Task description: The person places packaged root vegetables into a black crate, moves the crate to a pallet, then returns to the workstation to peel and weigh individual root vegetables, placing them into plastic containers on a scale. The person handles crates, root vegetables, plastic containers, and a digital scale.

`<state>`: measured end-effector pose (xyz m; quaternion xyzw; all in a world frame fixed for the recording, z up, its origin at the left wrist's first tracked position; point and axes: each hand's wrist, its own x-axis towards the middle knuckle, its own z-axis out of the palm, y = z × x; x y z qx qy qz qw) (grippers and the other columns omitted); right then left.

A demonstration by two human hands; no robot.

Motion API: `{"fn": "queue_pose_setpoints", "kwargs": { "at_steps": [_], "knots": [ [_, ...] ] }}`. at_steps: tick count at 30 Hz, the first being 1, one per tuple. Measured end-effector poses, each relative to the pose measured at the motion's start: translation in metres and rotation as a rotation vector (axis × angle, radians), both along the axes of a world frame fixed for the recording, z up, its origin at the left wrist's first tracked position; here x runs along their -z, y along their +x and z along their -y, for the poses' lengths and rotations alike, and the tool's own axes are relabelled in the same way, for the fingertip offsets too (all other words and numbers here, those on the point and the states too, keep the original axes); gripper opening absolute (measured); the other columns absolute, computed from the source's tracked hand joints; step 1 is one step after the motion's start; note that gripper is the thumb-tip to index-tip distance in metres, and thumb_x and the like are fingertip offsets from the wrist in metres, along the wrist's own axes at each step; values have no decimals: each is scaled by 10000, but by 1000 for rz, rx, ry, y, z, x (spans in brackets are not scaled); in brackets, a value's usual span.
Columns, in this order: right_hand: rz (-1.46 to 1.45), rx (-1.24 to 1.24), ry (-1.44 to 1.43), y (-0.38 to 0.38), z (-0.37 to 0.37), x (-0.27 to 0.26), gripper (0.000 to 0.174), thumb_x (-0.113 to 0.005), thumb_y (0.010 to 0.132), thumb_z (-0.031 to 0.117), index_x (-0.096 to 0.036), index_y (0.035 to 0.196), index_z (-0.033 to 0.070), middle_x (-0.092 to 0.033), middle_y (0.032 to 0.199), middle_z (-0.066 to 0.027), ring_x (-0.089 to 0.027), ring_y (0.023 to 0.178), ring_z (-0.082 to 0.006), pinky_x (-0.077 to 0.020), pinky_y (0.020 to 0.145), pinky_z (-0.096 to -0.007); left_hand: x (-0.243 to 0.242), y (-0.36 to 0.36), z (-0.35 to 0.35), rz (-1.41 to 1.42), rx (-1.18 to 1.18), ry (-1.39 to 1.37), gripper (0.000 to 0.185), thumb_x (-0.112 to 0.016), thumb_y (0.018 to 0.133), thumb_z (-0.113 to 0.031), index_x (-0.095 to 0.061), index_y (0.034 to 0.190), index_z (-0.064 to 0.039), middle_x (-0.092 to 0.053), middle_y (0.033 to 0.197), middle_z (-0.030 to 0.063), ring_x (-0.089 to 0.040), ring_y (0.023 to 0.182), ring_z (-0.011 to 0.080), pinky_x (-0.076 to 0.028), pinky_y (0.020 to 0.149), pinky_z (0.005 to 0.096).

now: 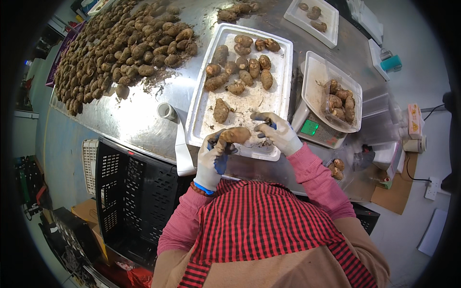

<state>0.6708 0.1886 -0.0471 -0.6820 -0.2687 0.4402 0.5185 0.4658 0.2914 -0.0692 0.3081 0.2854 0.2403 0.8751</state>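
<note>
Both my hands wear white knit gloves with blue palms. A brown taro corm (235,135) is gripped in my left hand (214,154), above the near edge of a white foam tray (241,115). My right hand (276,130) is just right of it, fingers apart and slightly curled, holding nothing. In the tray lie several more corms, one (220,111) apart from the rest near my left hand. Right of the tray, a digital scale (317,133) bears a clear plastic box (354,84) with several corms inside.
A large heap of corms (137,50) covers the steel table's (158,133) far left. A roll of white labels (166,111) stands left of the tray. Black plastic crates (140,201) stand below the table's near left edge. Stacked clear boxes (378,115) and a smaller foam tray (333,21) are right.
</note>
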Motion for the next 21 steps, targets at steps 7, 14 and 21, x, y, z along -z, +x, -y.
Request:
{"fn": "queue_pose_setpoints", "kwargs": {
  "at_steps": [7, 14, 21],
  "knots": [
    [383, -355, -141, -15, 14, -17, 270, -590, 970, 256, -655, 1102, 31, -677, 1027, -100, -668, 866, -169, -520, 686, -302, 14, 11, 14, -1, 47, 47, 295, -568, 1019, -206, -503, 1247, -29, -584, 1076, 99, -630, 923, 181, -557, 837, 355],
    [628, -373, -244, -12, 1, -6, 310, -536, 943, 164, -613, 1212, 30, -685, 1035, -190, -688, 920, -294, -543, 797, -399, 1, -6, 5, 197, 9, -343, 291, -607, 961, -197, -500, 1194, -60, -570, 1070, 135, -519, 835, 192, -445, 774, 342],
    [900, -179, -186, -38, -60, 5, 762, -662, 860, 456, -405, 1431, 21, -555, 1265, -225, -584, 1113, -404, -483, 954, -454, 2, -59, -35, 395, -43, -376, 579, -602, 951, -319, -457, 1390, 29, -610, 1150, 100, -597, 964, 231, -503, 853, 419]
  ]
}}
